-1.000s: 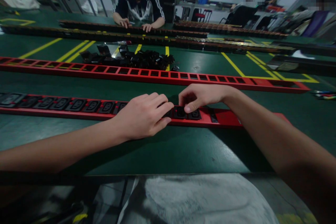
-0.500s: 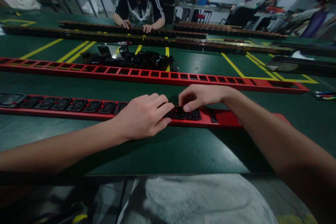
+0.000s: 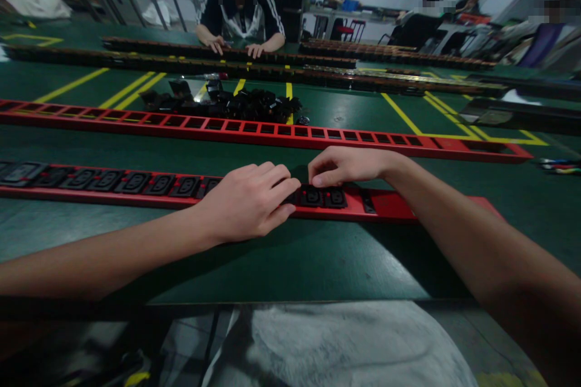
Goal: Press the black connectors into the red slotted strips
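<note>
Left hand [image 3: 247, 201] curled palm-down, resting flat on the near red strip [image 3: 390, 205], gripping nothing as far as visible. Right hand [image 3: 347, 166] just beside it, fingertips pinched onto a black socket [image 3: 312, 196] seated in the strip. Probably light, stiff snap-in plastic; best pressed square from the top. Just beyond both hands, an empty red strip [image 3: 408, 140], then a loose socket pile [image 3: 236, 103] on the tabletop [image 3: 295, 260].

Both forearms are bare, with no sleeves, watch or rings showing on the left hand [image 3: 247, 201] or right hand [image 3: 347, 164], and pale grey clothing fills the lower middle of the frame.
</note>
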A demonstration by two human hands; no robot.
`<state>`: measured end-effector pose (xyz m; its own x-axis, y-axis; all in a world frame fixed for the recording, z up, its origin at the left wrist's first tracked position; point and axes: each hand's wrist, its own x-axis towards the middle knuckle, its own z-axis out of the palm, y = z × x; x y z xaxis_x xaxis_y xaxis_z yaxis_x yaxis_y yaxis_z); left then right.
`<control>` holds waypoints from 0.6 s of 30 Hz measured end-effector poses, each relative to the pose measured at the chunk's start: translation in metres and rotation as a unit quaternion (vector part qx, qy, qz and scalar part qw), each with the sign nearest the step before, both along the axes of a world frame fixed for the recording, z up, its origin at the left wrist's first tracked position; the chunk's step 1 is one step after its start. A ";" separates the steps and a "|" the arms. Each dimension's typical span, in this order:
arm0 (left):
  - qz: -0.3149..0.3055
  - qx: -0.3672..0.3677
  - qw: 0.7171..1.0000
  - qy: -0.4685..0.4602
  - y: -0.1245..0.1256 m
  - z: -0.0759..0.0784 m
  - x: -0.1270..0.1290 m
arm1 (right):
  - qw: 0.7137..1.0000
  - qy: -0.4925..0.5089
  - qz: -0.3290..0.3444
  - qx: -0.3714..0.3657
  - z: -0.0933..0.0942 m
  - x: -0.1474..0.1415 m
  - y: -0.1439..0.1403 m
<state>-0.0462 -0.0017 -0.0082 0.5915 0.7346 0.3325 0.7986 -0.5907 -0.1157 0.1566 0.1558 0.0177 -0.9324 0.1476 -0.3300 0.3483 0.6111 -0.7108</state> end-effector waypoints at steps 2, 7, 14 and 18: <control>0.002 0.001 1.000 0.001 0.000 0.000 0.001 | 1.000 0.001 -0.004 0.002 -0.001 0.000 0.000; 0.000 -0.001 1.000 0.001 0.001 0.001 0.001 | 1.000 0.001 -0.011 0.002 -0.002 0.000 0.000; -0.035 0.065 0.997 -0.022 -0.003 0.004 0.010 | 1.000 0.009 -0.021 0.005 -0.005 -0.001 0.000; -0.154 0.060 0.986 0.010 -0.011 0.021 0.080 | 0.999 0.016 -0.027 0.021 -0.005 -0.002 -0.001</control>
